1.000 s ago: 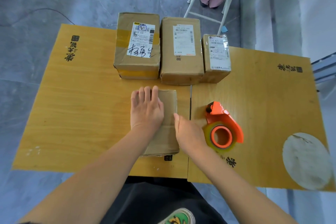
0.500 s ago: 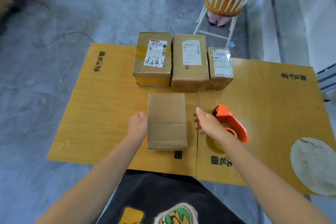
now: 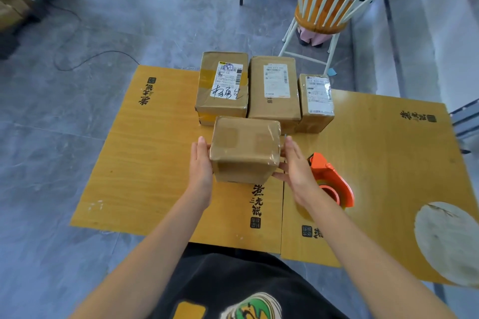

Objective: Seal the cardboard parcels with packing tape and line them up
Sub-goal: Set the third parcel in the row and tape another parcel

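Parcel [image 3: 245, 149] sandwiched between the hands.
Left hand [image 3: 201, 166] and right hand [image 3: 295, 171] press flat on its sides, fingers straight; plain brown box, glossy tape across top.

Bare forearms [image 3: 166, 235]; black shirt [image 3: 228, 274] with green, white, yellow print [image 3: 250, 305], perhaps a cartoon.

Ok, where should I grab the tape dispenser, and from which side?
Probably the curved orange handle of the tape dispenser, from above with the right hand beside it. It lies flat on the table; its pointed far end likely carries the cutter.
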Tool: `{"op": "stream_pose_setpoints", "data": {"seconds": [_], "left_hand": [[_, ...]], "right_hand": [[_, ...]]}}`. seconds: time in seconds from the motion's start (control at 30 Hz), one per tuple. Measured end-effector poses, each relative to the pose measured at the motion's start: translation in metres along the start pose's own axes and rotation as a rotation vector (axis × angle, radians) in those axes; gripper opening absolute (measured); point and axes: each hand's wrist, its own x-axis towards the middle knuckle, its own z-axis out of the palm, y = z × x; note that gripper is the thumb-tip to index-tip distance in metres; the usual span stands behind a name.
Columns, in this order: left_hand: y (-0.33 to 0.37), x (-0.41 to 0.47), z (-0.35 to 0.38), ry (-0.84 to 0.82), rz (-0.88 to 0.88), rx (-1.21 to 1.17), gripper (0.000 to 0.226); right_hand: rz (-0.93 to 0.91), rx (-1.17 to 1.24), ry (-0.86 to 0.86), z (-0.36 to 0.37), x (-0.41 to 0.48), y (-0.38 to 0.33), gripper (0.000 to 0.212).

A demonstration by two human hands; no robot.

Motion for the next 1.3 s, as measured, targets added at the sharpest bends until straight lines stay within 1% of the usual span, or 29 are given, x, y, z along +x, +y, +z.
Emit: {"op": "stream_pose_setpoints", "data": {"seconds": [0.07,0.17,0.23,0.3,0.33,0.37,0.43,0.47,0.53,0.57,0.67,0.8,0.93,1.03,1.13,1.2,1.3], "left_hand": [[0.002,-0.002,-0.001,0.000,0.048,0.003,0.044],[0.008,-0.005,-0.005,-0.049,0.082,0.067,0.038],[0.006,-0.004,-0.012,-0.090,0.082,0.119,0.038],[0.000,0.001,-0.021,-0.099,0.062,0.151,0.044],[-0.003,0.003,-0.025,-0.110,0.053,0.144,0.045],[-0.005,0.004,-0.027,-0.129,0.040,0.121,0.045],[-0.010,0.005,-0.027,-0.149,0.010,0.089,0.043],[-0.013,0.005,-0.026,-0.134,-0.003,0.087,0.040],[-0.025,0.006,-0.025,-0.078,-0.035,0.073,0.026],[-0.032,0.005,-0.026,-0.057,-0.061,0.063,0.022],[-0.048,-0.003,-0.028,-0.069,-0.094,0.042,0.020],[-0.052,-0.009,-0.032,-0.086,-0.032,0.063,0.026],[-0.051,-0.004,-0.038,-0.146,0.004,0.162,0.026],[-0.051,-0.001,-0.044,-0.168,0.001,0.263,0.030],[-0.056,-0.001,-0.052,-0.162,-0.051,0.252,0.036],[-0.058,-0.002,-0.054,-0.190,-0.049,0.245,0.028],[-0.060,0.001,-0.055,-0.212,-0.050,0.237,0.016]], "right_hand": [[0.038,-0.016,0.006,0.000,0.000,0.003,0.041],[0.116,0.048,0.004,-0.003,-0.004,0.015,0.055],[0.166,0.136,-0.004,-0.004,-0.008,0.020,0.048],[0.168,0.209,-0.021,-0.003,-0.007,0.022,0.031],[0.149,0.204,-0.035,-0.003,-0.005,0.022,0.022],[0.126,0.176,-0.048,-0.002,-0.005,0.020,0.016],[0.082,0.109,-0.043,-0.003,-0.004,0.020,0.017],[0.065,0.089,-0.037,-0.004,-0.003,0.021,0.023],[0.043,0.010,-0.041,-0.004,-0.004,0.025,0.043],[0.043,-0.049,-0.050,-0.003,-0.005,0.027,0.050],[0.049,-0.159,-0.056,0.000,-0.009,0.045,0.060],[0.067,-0.189,-0.004,-0.002,-0.013,0.068,0.058],[0.093,-0.242,0.038,0.001,-0.017,0.073,0.058],[0.128,-0.297,0.096,0.007,-0.023,0.075,0.050],[0.188,-0.379,0.179,0.014,-0.031,0.074,0.043],[0.190,-0.417,0.220,0.020,-0.034,0.074,0.041],[0.193,-0.405,0.259,0.026,-0.034,0.075,0.046]]}}
